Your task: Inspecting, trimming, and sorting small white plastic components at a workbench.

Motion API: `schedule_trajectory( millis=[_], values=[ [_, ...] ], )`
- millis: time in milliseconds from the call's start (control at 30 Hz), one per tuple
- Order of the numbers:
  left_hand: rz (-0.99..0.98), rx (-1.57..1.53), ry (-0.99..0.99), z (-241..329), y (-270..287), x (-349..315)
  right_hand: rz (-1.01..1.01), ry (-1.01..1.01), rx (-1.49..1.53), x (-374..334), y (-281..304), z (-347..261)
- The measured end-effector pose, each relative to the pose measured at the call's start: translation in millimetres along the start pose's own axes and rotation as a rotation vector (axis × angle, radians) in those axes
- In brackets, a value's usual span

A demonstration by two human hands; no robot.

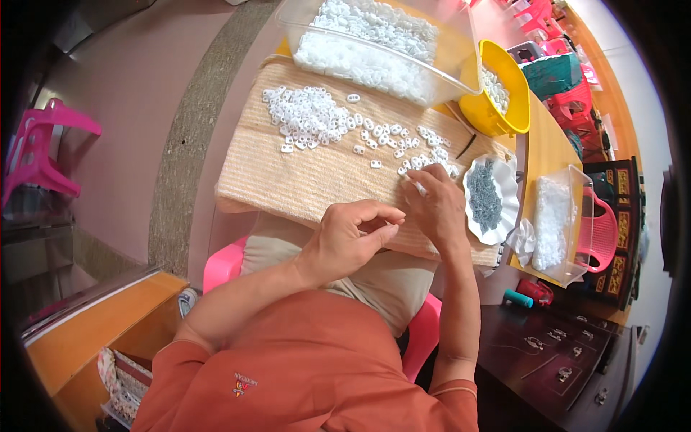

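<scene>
My left hand (358,234) is raised in front of the table edge, thumb and forefinger brought together in a pinch. What sits between those fingertips is too small to make out. My right hand (440,205) reaches over the cloth with its fingers closed on a small white plastic piece (419,188). Just beyond it lies a loose group of white two-holed plastic pieces (392,133). A denser pile of the same pieces (306,119) is farther left. Beside my right hand stands a white wavy-rimmed dish (506,189) holding many thin grey metal parts.
A striped beige towel (281,180) covers the table. Behind are a clear bin (450,65) and a yellow bucket (515,111), both holding white pieces. A thin dark-tipped rod (466,146) lies near the dish. Another clear bin (574,237) stands at right; a pink stool (50,147) is far left.
</scene>
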State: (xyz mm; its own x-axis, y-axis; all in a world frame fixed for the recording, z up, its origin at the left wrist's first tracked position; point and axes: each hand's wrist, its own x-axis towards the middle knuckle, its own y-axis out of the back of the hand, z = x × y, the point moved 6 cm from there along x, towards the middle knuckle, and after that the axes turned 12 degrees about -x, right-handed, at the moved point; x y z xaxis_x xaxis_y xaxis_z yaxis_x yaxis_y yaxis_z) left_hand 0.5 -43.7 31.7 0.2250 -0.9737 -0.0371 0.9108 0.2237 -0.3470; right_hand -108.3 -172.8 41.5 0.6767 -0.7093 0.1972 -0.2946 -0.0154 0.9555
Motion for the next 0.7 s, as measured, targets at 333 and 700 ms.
schedule_trajectory(
  millis=[333,700],
  values=[
    [0.077,-0.171,0.091,-30,14,4,-0.064,-0.021,-0.164,5,-12,-5],
    [0.159,-0.628,0.31,-38,11,8,0.296,0.174,0.089,-35,12,-53]
  ],
)
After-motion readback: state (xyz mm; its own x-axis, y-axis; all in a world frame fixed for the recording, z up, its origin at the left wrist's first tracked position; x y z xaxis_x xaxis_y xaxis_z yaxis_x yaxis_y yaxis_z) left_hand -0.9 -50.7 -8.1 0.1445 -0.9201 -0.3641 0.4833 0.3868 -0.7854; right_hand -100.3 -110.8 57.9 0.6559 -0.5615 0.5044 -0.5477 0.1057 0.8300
